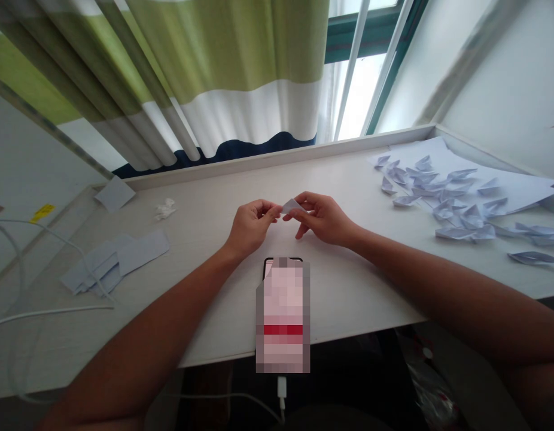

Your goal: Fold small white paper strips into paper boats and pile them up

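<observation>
Between my two hands, over the middle of the white desk, is a small piece of folded white paper [293, 206] with a pointed top. My right hand [319, 215] pinches it between thumb and fingers. The fingertips of my left hand [254, 222] are closed at its left corner, and the thumb and forefinger press together there. How the paper is folded underneath is hidden by my fingers. Just in front of my hands lies a phone [283, 311], its screen blurred out.
Several folded paper boats [451, 191] lie at the right, some on large white sheets [526, 179]. On the left are loose paper pieces [142, 250], a crumpled scrap [165, 209], a square sheet [115, 194] and white cables [57, 312]. A curtain [241, 54] hangs behind the desk [214, 317].
</observation>
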`<state>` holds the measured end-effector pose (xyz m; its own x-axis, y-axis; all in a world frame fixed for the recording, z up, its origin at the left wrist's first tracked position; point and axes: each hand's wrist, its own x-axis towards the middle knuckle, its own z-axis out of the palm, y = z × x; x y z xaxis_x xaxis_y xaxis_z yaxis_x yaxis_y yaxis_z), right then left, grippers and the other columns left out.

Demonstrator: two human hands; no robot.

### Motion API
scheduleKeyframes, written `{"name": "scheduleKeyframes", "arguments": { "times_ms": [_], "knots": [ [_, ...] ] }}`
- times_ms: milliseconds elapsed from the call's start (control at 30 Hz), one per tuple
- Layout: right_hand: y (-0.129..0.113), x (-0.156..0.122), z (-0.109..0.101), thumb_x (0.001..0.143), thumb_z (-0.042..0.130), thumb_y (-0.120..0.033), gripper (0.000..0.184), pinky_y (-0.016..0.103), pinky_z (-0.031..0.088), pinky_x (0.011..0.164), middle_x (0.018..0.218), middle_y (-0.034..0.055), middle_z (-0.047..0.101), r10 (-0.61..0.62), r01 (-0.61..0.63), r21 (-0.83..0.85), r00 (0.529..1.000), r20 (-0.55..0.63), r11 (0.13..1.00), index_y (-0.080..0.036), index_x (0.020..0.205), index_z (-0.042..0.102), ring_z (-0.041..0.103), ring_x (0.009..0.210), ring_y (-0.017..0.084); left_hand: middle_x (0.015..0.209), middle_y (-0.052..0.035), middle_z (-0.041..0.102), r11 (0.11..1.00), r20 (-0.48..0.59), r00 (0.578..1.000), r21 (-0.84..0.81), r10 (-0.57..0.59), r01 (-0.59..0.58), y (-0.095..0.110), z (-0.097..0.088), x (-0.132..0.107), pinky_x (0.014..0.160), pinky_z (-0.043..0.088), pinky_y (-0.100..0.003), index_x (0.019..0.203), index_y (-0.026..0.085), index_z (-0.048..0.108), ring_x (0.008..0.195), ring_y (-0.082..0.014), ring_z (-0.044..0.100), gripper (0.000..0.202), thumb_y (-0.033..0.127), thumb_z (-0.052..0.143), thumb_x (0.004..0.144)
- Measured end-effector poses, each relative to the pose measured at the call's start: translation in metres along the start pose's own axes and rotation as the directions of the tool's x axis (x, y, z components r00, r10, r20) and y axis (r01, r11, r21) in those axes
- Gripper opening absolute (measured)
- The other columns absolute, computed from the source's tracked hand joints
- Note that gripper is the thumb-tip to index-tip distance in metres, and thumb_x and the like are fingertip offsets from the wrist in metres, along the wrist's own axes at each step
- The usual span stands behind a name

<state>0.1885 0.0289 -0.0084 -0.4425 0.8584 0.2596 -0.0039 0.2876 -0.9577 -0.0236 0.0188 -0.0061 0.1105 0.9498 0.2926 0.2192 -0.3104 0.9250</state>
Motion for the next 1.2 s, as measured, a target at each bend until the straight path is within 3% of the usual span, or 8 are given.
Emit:
{"name": "scheduleKeyframes", "arguments": {
  "times_ms": [100,267,367,567,733,967,1067,1200],
  "knots": [
    [0.000,0.000,0.000,0.088,0.086,-0.060,0.047,0.030,0.067,0.053,0.101,0.0090,0.081,0.040,-0.040,0.017,0.999,0.004,0.999,-0.018,0.099,0.068,0.074,0.069,0.017,0.079,-0.0047,0.078,1.000,-0.034,0.999,0.017,0.024,-0.023,-0.002,0.000,0.001,0.074,0.058,-0.032,0.085,0.018,0.079,0.073,-0.0174,0.070,0.021,0.037,0.085,0.087],
    [-0.002,0.000,-0.004,0.093,0.080,-0.062,0.050,0.031,0.070,0.063,0.116,0.0123,0.083,0.056,-0.060,0.084,0.998,0.041,0.995,-0.016,0.111,0.076,0.078,0.067,0.015,0.090,-0.0038,0.079,0.994,-0.159,0.986,-0.089,0.050,-0.064,-0.002,-0.001,0.002,0.084,0.062,-0.033,0.108,0.018,0.077,0.083,-0.0176,0.076,0.034,0.033,0.092,0.081],
    [-0.002,0.000,-0.005,0.094,0.080,-0.060,0.048,0.029,0.068,0.062,0.115,0.0130,0.084,0.095,-0.100,0.097,0.994,0.053,0.990,-0.015,0.112,0.077,0.079,0.064,0.015,0.092,-0.0051,0.080,0.990,-0.210,0.977,-0.130,0.033,-0.062,0.000,0.000,0.002,0.086,0.064,-0.035,0.099,0.018,0.078,0.085,-0.0182,0.077,0.030,0.036,0.092,0.081],
    [-0.003,0.003,-0.007,0.090,0.087,-0.054,0.042,0.031,0.069,0.061,0.099,0.0123,0.086,0.152,-0.154,0.216,0.988,0.025,0.964,-0.015,0.100,0.076,0.081,0.063,0.018,0.079,-0.0024,0.079,0.992,-0.102,0.991,-0.083,0.084,-0.092,0.006,0.002,-0.002,0.066,0.063,-0.031,0.096,0.021,0.074,0.070,-0.0180,0.077,0.028,0.047,0.084,0.091],
    [-0.007,0.004,-0.012,0.090,0.088,-0.040,0.028,0.033,0.070,0.063,0.091,0.0113,0.084,0.231,-0.224,0.325,0.973,0.017,0.919,-0.015,0.091,0.075,0.079,0.059,0.018,0.095,-0.0061,0.084,0.978,-0.134,0.969,0.066,0.208,-0.200,0.004,-0.001,-0.005,0.081,0.066,-0.036,0.098,0.021,0.083,0.083,-0.0213,0.080,0.026,0.040,0.092,0.083],
    [-0.012,0.005,-0.011,0.084,0.093,-0.035,0.028,0.029,0.069,0.060,0.079,0.0062,0.082,0.278,-0.249,0.426,0.961,-0.004,0.870,-0.016,0.095,0.075,0.078,0.057,0.017,0.092,-0.0050,0.084,0.809,0.065,0.860,0.309,0.506,-0.499,0.000,-0.013,0.000,0.080,0.061,-0.034,0.092,0.024,0.083,0.084,-0.0201,0.078,0.016,0.034,0.074,0.101],
    [-0.013,0.005,-0.009,0.080,0.096,-0.036,0.038,0.031,0.071,0.065,0.083,0.0046,0.084,0.224,-0.182,0.411,0.973,-0.056,0.893,-0.017,0.105,0.075,0.080,0.061,0.018,0.092,-0.0046,0.083,0.743,0.052,0.803,0.351,0.593,-0.571,-0.001,-0.013,0.002,0.079,0.061,-0.032,0.093,0.023,0.081,0.084,-0.0187,0.077,0.015,0.030,0.072,0.102],
    [-0.012,0.005,-0.009,0.080,0.096,-0.039,0.041,0.036,0.071,0.075,0.083,0.0062,0.084,0.152,-0.110,0.332,0.983,-0.102,0.937,-0.016,0.106,0.073,0.083,0.071,0.020,0.093,-0.0043,0.083,0.767,0.008,0.824,0.359,0.567,-0.532,-0.003,-0.007,0.000,0.082,0.063,-0.033,0.090,0.022,0.079,0.087,-0.0188,0.078,0.010,0.027,0.076,0.099]
  ]
}}
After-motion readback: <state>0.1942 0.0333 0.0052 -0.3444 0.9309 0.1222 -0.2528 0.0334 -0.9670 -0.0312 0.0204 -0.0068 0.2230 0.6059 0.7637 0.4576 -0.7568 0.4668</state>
